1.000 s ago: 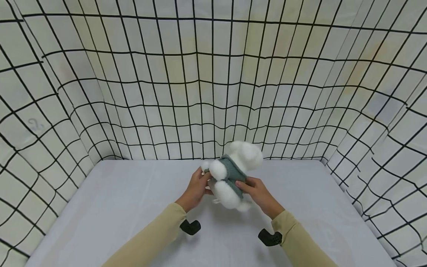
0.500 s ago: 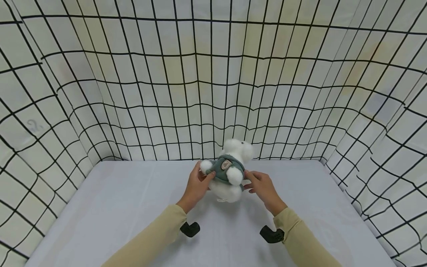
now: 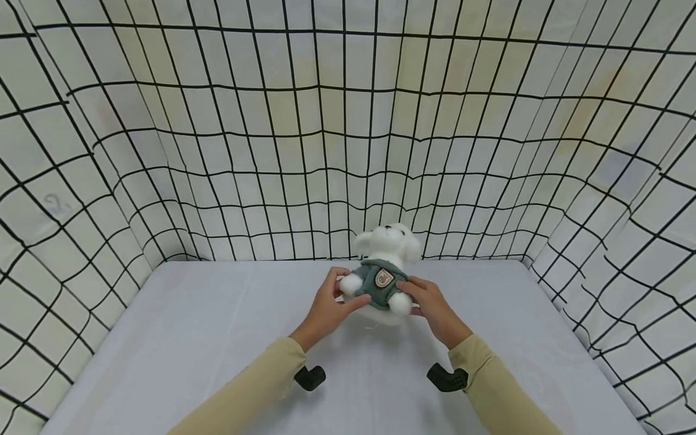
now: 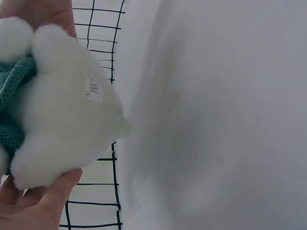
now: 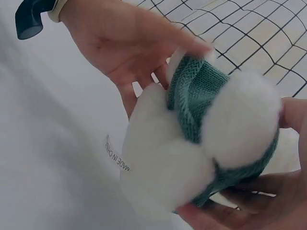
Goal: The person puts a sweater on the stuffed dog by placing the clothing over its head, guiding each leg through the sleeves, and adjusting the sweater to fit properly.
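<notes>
White stuffed toy [image 3: 383, 275] in green sweater, upright over desk [image 3: 190, 338]; left hand [image 3: 326, 305] grips it at 9 o'clock, right hand [image 3: 435, 308] at 3 o'clock

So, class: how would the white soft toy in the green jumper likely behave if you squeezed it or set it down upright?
The soft toy looks fluffy, so it probably squashes and feels light. Both the left hand and the right hand steady it, and its base looks rounded, so it may tip. The knitted jumper likely gives grip.
</notes>
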The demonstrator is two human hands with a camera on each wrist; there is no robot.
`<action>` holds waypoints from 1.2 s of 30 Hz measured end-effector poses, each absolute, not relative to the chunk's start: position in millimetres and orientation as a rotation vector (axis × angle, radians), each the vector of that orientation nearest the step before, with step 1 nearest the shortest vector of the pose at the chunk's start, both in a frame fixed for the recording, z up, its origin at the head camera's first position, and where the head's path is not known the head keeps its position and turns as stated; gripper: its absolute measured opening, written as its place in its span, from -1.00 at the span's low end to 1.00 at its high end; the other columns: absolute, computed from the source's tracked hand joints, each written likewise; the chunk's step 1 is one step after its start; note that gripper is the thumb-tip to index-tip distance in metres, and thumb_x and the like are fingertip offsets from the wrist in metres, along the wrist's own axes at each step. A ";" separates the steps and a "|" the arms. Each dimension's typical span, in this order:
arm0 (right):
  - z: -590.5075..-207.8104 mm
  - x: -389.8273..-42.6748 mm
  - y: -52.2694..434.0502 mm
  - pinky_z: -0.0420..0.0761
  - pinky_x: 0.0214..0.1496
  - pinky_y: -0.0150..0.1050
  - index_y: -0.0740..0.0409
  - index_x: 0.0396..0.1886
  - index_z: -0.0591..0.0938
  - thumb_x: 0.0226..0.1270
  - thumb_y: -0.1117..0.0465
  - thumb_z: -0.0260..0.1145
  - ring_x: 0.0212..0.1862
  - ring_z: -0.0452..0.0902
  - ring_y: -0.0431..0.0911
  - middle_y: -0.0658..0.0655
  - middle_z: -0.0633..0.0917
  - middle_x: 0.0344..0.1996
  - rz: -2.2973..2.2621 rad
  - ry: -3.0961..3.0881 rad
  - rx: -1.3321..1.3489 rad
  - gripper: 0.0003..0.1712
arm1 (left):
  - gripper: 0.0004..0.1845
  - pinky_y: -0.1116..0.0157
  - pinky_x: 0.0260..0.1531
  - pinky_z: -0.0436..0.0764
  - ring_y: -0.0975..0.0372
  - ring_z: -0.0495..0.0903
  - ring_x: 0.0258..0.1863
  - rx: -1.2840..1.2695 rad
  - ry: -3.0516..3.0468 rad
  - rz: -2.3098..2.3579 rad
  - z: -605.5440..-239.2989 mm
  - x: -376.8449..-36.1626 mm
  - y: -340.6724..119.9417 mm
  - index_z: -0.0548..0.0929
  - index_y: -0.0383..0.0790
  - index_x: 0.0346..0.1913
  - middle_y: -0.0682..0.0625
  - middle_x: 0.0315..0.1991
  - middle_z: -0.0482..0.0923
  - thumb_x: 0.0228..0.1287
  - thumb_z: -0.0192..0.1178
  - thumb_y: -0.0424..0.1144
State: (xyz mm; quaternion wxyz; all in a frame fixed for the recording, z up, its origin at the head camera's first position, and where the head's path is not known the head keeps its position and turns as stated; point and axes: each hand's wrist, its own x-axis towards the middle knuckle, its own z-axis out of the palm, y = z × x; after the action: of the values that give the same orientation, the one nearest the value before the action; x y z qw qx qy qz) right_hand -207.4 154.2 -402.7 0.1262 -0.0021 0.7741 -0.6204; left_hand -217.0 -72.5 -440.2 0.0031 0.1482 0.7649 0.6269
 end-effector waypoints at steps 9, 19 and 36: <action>-415.3 -211.3 153.9 0.38 0.36 0.09 0.06 0.48 0.23 0.39 0.15 0.20 0.44 0.22 0.10 0.18 0.24 0.47 -1.928 2.196 -0.033 -0.30 | -0.42 0.04 0.14 0.54 0.05 0.49 0.25 0.480 2.375 1.804 -443.1 -221.1 -76.7 0.33 -0.05 0.36 -0.11 0.24 0.52 0.32 0.22 -0.07; -431.0 -219.7 147.2 0.20 0.48 0.07 0.06 0.54 0.05 0.27 0.42 0.18 0.50 0.10 0.15 0.12 0.10 0.53 -2.060 2.191 -0.155 -0.12 | -0.37 -0.03 0.33 0.36 0.14 0.40 0.32 0.576 2.371 1.701 -447.3 -229.8 -79.2 0.30 -0.05 0.38 -0.02 0.31 0.44 0.29 0.27 -0.14; -462.6 -237.0 133.3 0.12 0.53 -0.03 -0.07 0.53 0.03 0.12 0.62 0.12 0.53 0.04 0.03 0.09 0.19 0.50 -2.076 2.365 -0.226 0.02 | -0.39 0.07 0.45 0.18 0.07 0.17 0.48 0.751 2.627 1.424 -463.2 -242.1 -79.0 0.15 -0.12 0.41 -0.11 0.46 0.22 0.35 0.00 -0.49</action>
State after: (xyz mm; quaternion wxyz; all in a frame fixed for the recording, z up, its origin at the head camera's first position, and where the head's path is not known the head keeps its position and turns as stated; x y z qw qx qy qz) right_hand -237.0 133.3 -462.6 -0.0069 -0.0716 0.7496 -0.6580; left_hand -242.1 -79.0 -463.2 0.0304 0.2436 0.8522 0.4620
